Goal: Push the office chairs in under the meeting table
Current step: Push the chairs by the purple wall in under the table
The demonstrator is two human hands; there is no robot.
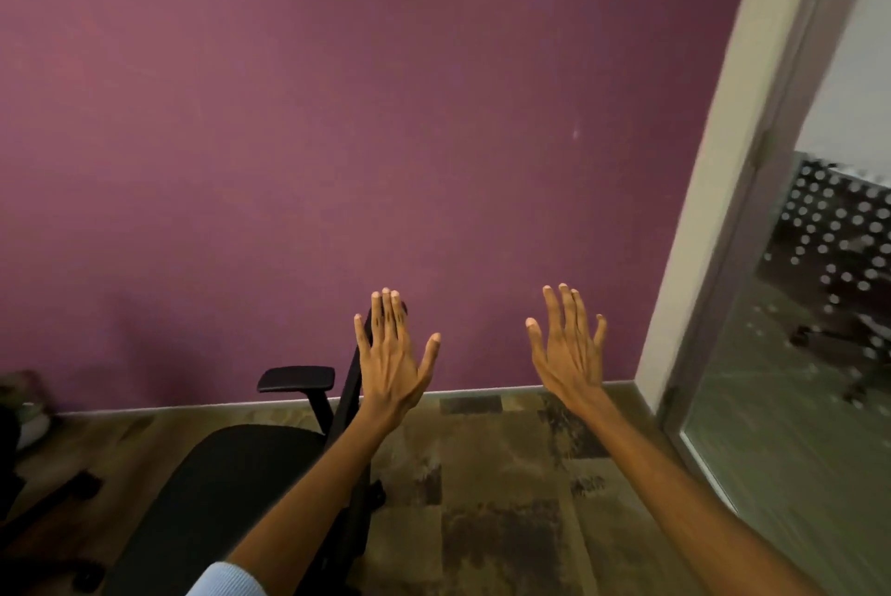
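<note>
A black office chair [231, 475] stands at the lower left, seen side-on, with its seat toward the left, one armrest [296, 378] raised and its thin backrest edge rising behind my left hand. My left hand [393, 354] is held up flat, fingers spread, in front of the top of that backrest; whether it touches the chair I cannot tell. My right hand [569, 349] is also raised and spread, to the right of the chair, holding nothing. No meeting table is in view.
A purple wall [337, 113] fills the view ahead, meeting patterned brown carpet [482, 499]. A glass panel [795, 378] in a pale frame with a dotted film stands at the right. Another chair's black base [48, 523] and a small potted plant [24, 407] sit at the far left.
</note>
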